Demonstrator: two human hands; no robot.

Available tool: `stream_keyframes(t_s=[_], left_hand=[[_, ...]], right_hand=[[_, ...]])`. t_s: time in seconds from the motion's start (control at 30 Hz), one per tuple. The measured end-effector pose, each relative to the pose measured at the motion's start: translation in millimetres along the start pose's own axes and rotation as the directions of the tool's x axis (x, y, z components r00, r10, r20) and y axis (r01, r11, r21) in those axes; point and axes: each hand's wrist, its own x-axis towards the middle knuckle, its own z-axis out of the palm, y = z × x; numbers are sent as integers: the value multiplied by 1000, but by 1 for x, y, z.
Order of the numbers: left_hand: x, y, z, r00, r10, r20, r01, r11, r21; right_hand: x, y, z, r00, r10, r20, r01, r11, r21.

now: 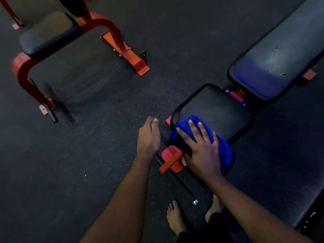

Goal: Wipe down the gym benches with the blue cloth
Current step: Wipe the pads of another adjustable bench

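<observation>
A blue cloth lies over the near edge of a black padded bench seat. My right hand presses flat on the cloth with its fingers spread and straight. Beyond the seat, the same bench's long black back pad runs off to the upper right. My left hand hangs in the air left of the seat, fingers loosely curled, holding nothing. A second bench with a black pad and a red frame stands at the upper left.
The near bench's orange-red front foot and a black crossbar sit just below the cloth. My bare feet stand on the dark speckled rubber floor. An orange base rail of the far bench reaches into the middle.
</observation>
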Motion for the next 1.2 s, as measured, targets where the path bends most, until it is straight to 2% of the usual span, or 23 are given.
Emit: stream_keyframes(t_s=[0.1, 0.17, 0.33, 0.4, 0.53, 0.7, 0.8, 0.93, 1.03, 1.2], left_hand=[[6, -2, 4, 999, 6, 54, -6, 1000, 8], [9, -4, 7, 998, -22, 62, 22, 1000, 2], [13, -3, 20, 991, -31, 127, 24, 998, 59], [12, 2, 29, 984, 1, 180, -23, 992, 120], [12, 6, 38, 987, -1, 162, -32, 979, 202], [12, 13, 37, 974, -42, 221, -24, 958, 286], [18, 16, 39, 972, -60, 228, -11, 955, 297], [18, 20, 46, 976, -99, 194, 32, 946, 322], [13, 22, 52, 982, -105, 159, 47, 943, 330], [1, 21, 65, 993, -74, 92, 41, 946, 322]], right_hand=[[33, -10, -4, 989, 145, -15, -143, 986, 90], [61, -15, -5, 977, 212, 31, -214, 968, 133], [28, 3, 0, 986, 162, -37, -158, 984, 86], [23, 11, -1, 986, 164, -19, -160, 980, 118], [67, 32, -5, 973, 225, 60, -232, 956, 181], [135, 88, -10, 881, 418, 223, -463, 858, 221], [117, 73, -10, 850, 501, 162, -526, 821, 220], [42, 19, -5, 802, 595, 50, -587, 769, 254], [35, 22, -2, 743, 661, 105, -651, 676, 346], [64, 72, 1, 595, 788, 159, -741, 461, 488]])
